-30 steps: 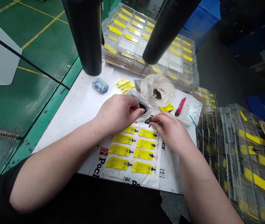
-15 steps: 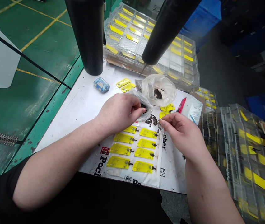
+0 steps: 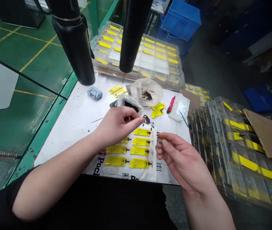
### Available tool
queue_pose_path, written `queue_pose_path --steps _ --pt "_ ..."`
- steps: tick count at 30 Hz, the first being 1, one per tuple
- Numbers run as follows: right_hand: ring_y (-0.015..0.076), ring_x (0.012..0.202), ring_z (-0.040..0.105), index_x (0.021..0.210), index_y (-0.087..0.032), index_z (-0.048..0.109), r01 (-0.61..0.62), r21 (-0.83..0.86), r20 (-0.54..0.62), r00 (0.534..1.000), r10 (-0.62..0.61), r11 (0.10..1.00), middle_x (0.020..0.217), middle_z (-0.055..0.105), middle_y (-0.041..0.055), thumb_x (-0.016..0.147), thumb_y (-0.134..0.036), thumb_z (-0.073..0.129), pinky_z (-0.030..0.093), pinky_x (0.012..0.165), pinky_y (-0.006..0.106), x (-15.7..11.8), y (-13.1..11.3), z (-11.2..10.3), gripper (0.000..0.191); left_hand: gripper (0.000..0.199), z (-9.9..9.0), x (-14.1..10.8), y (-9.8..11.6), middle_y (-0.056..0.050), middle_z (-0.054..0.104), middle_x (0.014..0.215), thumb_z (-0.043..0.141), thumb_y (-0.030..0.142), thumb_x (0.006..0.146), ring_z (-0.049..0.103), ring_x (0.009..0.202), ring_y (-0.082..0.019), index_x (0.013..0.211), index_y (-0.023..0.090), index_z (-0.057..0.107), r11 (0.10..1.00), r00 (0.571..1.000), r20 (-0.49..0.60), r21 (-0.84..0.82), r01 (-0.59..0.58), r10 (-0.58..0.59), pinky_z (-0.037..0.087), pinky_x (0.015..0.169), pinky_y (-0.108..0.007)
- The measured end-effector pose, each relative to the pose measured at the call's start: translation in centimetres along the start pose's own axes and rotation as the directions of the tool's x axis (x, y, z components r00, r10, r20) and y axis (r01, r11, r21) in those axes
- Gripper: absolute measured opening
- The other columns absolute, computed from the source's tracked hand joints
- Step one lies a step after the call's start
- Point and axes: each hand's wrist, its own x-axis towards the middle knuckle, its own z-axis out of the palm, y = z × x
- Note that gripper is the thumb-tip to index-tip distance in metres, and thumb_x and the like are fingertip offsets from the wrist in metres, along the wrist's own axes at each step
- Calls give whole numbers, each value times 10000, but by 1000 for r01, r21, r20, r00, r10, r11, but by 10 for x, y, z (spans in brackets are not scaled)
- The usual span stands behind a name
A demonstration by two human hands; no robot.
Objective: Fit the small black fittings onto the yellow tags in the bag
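Note:
My left hand (image 3: 124, 123) is pinched closed over the upper left of the yellow pieces, beside a small pile of dark parts (image 3: 147, 119); what its fingertips hold is too small to name. My right hand (image 3: 174, 151), palm partly turned up, pinches something tiny and dark right of the rows. Several yellow pieces (image 3: 139, 150) with small dark fittings at their right ends lie in two columns on a printed white sheet (image 3: 155, 174). Just behind my left hand, an open clear bag (image 3: 139, 108) holds black parts. Another bag (image 3: 157, 91) has brown bits in it.
A black cylinder tool (image 3: 131, 41) hangs over the table, near a black bottle (image 3: 78, 51). Clear compartment boxes (image 3: 147, 68) stand behind, more boxes (image 3: 222, 153) at right. A red cutter (image 3: 171, 104), blue tin (image 3: 94, 93) and loose yellow pieces (image 3: 158, 110) lie around.
The view has shifted. My left hand has come away from the bag of black parts toward the small pile. My right hand has moved nearer, away from the pile, and turned palm up.

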Motion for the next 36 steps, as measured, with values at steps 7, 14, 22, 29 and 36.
queue_pose_path --steps 7,14,22,29,36 --pt "173 813 731 1262 -321 743 116 -33 29 993 -115 993 956 752 7 995 -450 877 656 775 309 -42 18 -6 326 180 26 -61 39 14 731 820 786 401 1007 580 682 -121 949 233 809 970 961 262 -195 144 -90 457 607 -261" --pt "182 969 769 1282 -322 709 99 -216 226 973 -49 971 1078 799 24 1068 -479 790 634 876 280 -64 19 -6 278 162 49 -99 34 2 766 883 870 394 969 657 785 -146 971 251 796 991 956 292 -117 66 -29 505 755 -307" --pt "194 779 751 1131 -276 796 136 -355 35 991 -132 925 970 808 35 1020 -561 808 638 713 303 -69 40 -28 305 236 52 -124 30 -13 770 851 947 346 874 670 763 -136 1037 216 838 793 920 247 -471 387 -303 520 700 -253" --pt "235 849 796 1081 -287 837 333 -877 76 807 -585 346 1059 838 38 1104 -513 688 618 743 354 -71 65 -67 272 373 54 -139 38 12 702 777 1010 394 824 535 565 -41 1036 164 806 314 768 356 -760 570 -532 362 489 -154" --pt "297 1179 798 1318 -286 797 488 -850 270 724 -634 195 1321 811 73 1137 -316 654 645 1048 453 -74 68 -61 233 375 61 -140 40 -103 834 1018 919 402 924 683 613 -85 1148 143 765 367 757 341 -717 593 -557 457 480 -150"
